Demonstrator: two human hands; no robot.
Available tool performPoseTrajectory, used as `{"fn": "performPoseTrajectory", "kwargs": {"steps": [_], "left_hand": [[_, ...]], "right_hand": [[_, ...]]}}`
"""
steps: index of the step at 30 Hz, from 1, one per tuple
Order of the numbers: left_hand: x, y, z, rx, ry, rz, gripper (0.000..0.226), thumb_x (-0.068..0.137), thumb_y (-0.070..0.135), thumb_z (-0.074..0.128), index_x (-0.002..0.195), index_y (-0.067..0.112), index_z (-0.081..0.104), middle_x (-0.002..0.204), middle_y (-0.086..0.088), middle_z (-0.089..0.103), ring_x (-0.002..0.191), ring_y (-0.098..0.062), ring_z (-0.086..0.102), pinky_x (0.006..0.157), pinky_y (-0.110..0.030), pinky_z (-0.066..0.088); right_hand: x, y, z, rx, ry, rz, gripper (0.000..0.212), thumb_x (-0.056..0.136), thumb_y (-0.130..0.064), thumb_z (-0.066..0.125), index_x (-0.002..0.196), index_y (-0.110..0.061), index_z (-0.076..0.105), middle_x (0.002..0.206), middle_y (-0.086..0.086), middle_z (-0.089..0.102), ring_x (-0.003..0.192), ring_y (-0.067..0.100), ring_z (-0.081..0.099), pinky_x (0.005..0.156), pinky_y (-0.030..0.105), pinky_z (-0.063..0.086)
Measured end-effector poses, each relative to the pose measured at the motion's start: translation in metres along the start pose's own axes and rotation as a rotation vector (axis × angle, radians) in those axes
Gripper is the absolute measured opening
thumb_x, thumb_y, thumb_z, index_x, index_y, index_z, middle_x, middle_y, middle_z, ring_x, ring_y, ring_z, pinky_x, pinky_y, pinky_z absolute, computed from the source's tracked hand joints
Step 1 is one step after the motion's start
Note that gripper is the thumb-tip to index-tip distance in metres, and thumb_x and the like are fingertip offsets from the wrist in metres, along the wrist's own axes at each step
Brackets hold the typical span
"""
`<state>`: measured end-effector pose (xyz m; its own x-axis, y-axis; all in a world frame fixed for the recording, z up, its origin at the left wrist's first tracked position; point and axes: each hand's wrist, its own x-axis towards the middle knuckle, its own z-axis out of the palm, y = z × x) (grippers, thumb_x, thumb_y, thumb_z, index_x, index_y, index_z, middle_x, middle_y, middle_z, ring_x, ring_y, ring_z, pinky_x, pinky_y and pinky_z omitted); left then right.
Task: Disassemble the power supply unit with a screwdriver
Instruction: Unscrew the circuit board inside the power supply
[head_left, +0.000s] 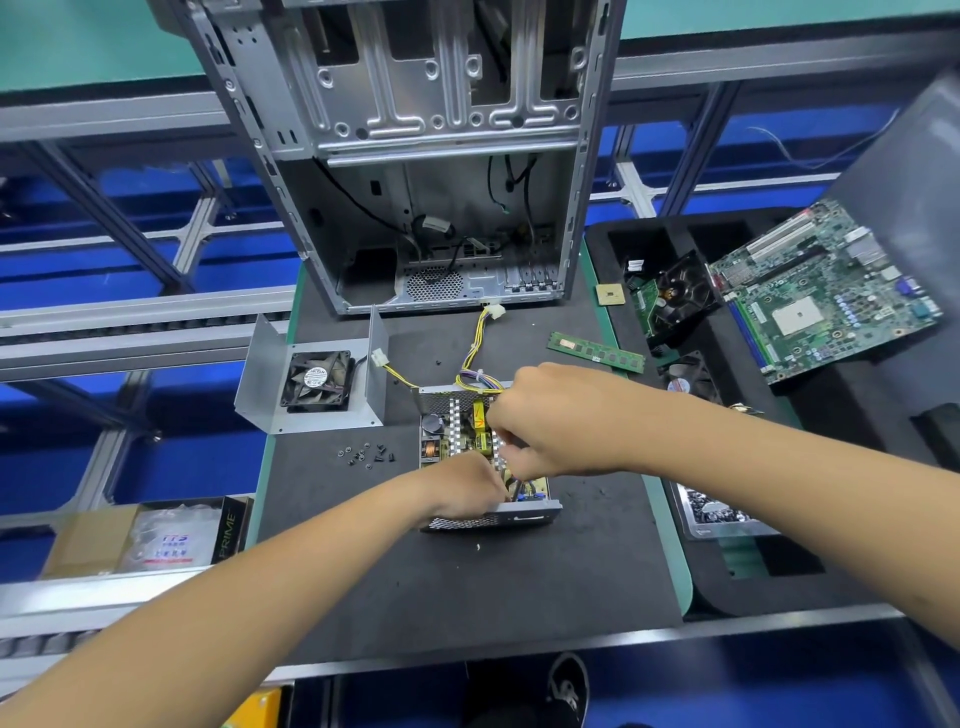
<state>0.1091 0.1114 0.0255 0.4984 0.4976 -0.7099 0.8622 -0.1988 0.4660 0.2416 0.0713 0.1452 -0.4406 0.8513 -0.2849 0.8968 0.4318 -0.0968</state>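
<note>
The open power supply unit (447, 431) lies in the middle of the black mat (467, 587), its circuit board, coils and capacitor exposed. A bundle of coloured wires (480, 358) runs from its far end. My left hand (462, 491) grips the casing at its near left corner. Over the board, my right hand (550, 421) has its fingers curled round what looks like a screwdriver; only a thin dark shaft (517, 491) shows below the fist, and the tip is hidden. The removed metal cover with its black fan (317, 384) stands to the left. Several loose black screws (366, 454) lie beside the unit.
An empty computer case (415, 156) stands upright behind the mat. To the right, a foam tray holds a motherboard (826, 296), a cooler fan (675, 296) and a processor chip (608, 294). A memory stick (597, 353) lies near the mat's right edge. A cardboard box (156, 540) sits at the left.
</note>
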Motion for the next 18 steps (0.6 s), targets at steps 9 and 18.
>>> {"fn": "performPoseTrajectory", "kwargs": {"steps": [9,18], "left_hand": [[-0.002,0.000,-0.001,0.008,-0.006,-0.005,0.031,0.094,0.026,0.050,0.063,0.027,0.048,0.069,0.008,0.050,0.078,-0.016,0.049,0.059,-0.015,0.038],[-0.005,0.003,-0.002,0.005,-0.003,0.004,0.028,0.094,0.023,0.049,0.067,0.030,0.044,0.090,0.002,0.053,0.087,-0.016,0.049,0.061,-0.013,0.035]], "right_hand": [[0.001,0.000,0.001,-0.010,0.010,0.001,0.020,0.082,-0.024,0.056,0.070,-0.008,0.052,0.057,0.003,0.035,0.049,0.020,0.036,0.042,0.028,0.022],[0.005,-0.004,0.010,0.112,0.074,0.118,0.020,0.075,-0.016,0.058,0.063,-0.007,0.045,0.056,0.006,0.033,0.048,0.021,0.030,0.044,0.028,0.025]]}}
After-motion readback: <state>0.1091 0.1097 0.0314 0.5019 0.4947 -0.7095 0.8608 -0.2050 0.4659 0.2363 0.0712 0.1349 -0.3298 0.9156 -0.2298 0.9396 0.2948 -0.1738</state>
